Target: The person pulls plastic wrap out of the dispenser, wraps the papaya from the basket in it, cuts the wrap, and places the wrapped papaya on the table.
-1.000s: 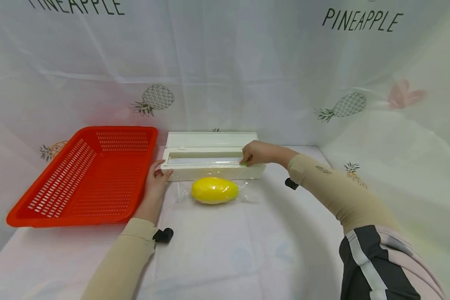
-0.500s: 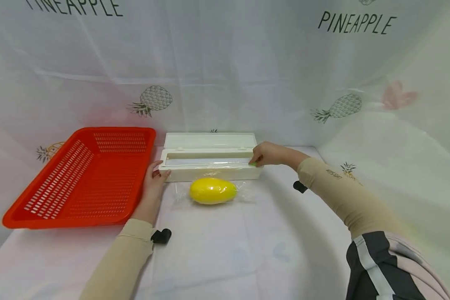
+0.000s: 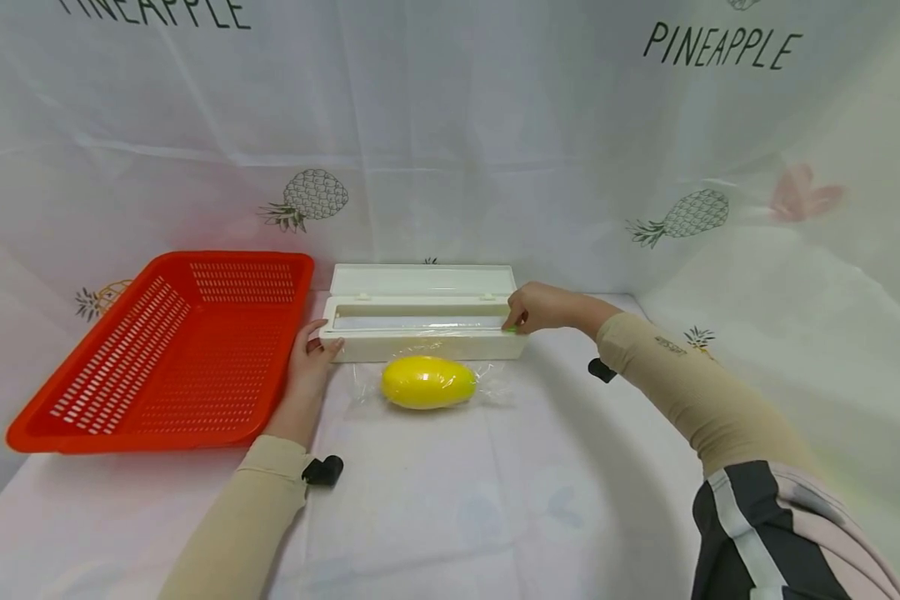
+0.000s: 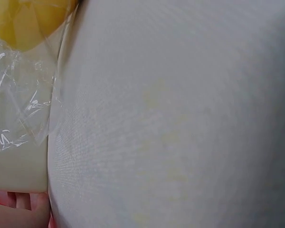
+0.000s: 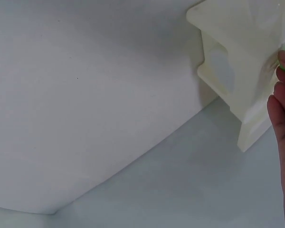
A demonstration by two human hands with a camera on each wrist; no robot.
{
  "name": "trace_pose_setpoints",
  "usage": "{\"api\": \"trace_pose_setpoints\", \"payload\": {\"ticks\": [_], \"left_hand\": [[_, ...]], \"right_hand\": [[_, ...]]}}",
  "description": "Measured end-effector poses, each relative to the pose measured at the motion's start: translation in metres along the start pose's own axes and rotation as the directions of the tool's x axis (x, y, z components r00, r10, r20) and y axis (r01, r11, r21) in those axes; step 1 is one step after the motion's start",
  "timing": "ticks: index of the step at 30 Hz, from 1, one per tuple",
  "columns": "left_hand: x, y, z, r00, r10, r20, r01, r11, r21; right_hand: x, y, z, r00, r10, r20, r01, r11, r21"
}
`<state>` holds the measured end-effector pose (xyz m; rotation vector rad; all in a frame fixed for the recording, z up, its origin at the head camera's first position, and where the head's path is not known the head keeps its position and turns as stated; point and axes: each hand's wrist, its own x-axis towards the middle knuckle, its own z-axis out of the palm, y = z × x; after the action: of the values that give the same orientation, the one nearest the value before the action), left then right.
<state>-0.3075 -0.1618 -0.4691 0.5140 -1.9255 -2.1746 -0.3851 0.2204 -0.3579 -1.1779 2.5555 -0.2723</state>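
A cream cling film dispenser (image 3: 420,348) stands at the back of the table, its lid (image 3: 423,280) raised. My left hand (image 3: 313,358) holds its left end, thumb at the front and fingers around the side. At the right end, my right hand (image 3: 534,308) pinches a small green slide cutter (image 3: 510,330) on the front edge. In the right wrist view, the thumb and fingertips (image 5: 284,58) meet at this green piece. Directly before the dispenser lies a smooth yellow oval, fruit-like object (image 3: 428,382). Clear cling film (image 4: 23,102) surrounds it and reaches up the dispenser's front.
A large red plastic basket (image 3: 131,443) with slotted walls stands at the left, close beside my left forearm. The table has a white cloth (image 3: 435,508), and a white pineapple-print curtain (image 3: 465,167) hangs right behind the dispenser.
My right hand has slid a short way right along the dispenser's front edge with the green cutter, then nearly stopped at the right end. My left hand keeps its hold.
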Motion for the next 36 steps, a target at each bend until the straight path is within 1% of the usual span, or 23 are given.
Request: {"api": "trace_pose_setpoints", "payload": {"ticks": [3, 9, 12, 14, 16, 18, 19, 22, 26, 29, 32, 33, 36], "left_hand": [[0.0, 0.001, 0.0, 1.0, 0.007, 0.0, -0.007, 1.0, 0.006], [-0.001, 0.0, -0.001, 1.0, 0.013, 0.01, -0.013, 1.0, 0.007], [-0.001, 0.0, -0.001, 1.0, 0.016, 0.02, -0.016, 1.0, 0.001], [-0.001, 0.0, -0.001, 1.0, 0.017, 0.024, -0.017, 1.0, -0.002], [0.0, -0.001, -0.002, 1.0, 0.018, 0.016, -0.018, 1.0, -0.001], [0.002, -0.001, -0.001, 1.0, 0.011, 0.0, -0.011, 1.0, 0.007], [0.002, -0.002, -0.001, 1.0, 0.009, -0.004, -0.009, 1.0, 0.011], [0.003, -0.003, -0.001, 1.0, -0.004, -0.016, 0.004, 1.0, 0.025], [0.003, -0.003, -0.003, 1.0, -0.013, -0.013, 0.014, 0.999, 0.031], [0.003, -0.002, -0.003, 1.0, -0.017, -0.009, 0.017, 0.999, 0.027], [0.003, -0.002, -0.003, 1.0, -0.021, -0.001, 0.021, 1.0, 0.017], [0.003, -0.001, -0.002, 1.0, -0.022, 0.003, 0.022, 1.0, 0.013], [0.002, 0.0, -0.001, 0.999, -0.041, 0.011, 0.041, 0.999, 0.007]], "right_hand": [[0.0, 0.0, -0.001, 1.0, 0.015, 0.007, -0.016, 1.0, 0.005], [0.0, 0.002, -0.001, 1.0, 0.009, -0.001, -0.009, 1.0, 0.017], [-0.001, 0.002, -0.001, 1.0, 0.017, -0.006, -0.017, 1.0, -0.023], [-0.003, 0.002, -0.001, 0.999, 0.046, -0.016, -0.047, 0.997, -0.066], [-0.005, 0.002, -0.001, 0.997, 0.067, -0.026, -0.069, 0.993, -0.099], [-0.006, 0.002, 0.0, 0.996, 0.082, -0.037, -0.085, 0.991, -0.1], [-0.007, 0.003, 0.0, 0.995, 0.089, -0.041, -0.093, 0.992, -0.088], [-0.008, 0.006, 0.001, 0.997, 0.065, -0.052, -0.068, 0.996, -0.058], [-0.007, 0.006, 0.002, 0.996, 0.04, -0.074, -0.042, 0.999, -0.028], [-0.01, 0.006, 0.003, 0.993, 0.089, -0.072, -0.085, 0.995, 0.049], [-0.014, 0.006, 0.003, 0.988, 0.14, -0.064, -0.132, 0.985, 0.111], [-0.015, 0.006, 0.002, 0.987, 0.151, -0.06, -0.143, 0.982, 0.12], [-0.017, 0.005, 0.001, 0.989, 0.136, -0.059, -0.129, 0.986, 0.104]]}}
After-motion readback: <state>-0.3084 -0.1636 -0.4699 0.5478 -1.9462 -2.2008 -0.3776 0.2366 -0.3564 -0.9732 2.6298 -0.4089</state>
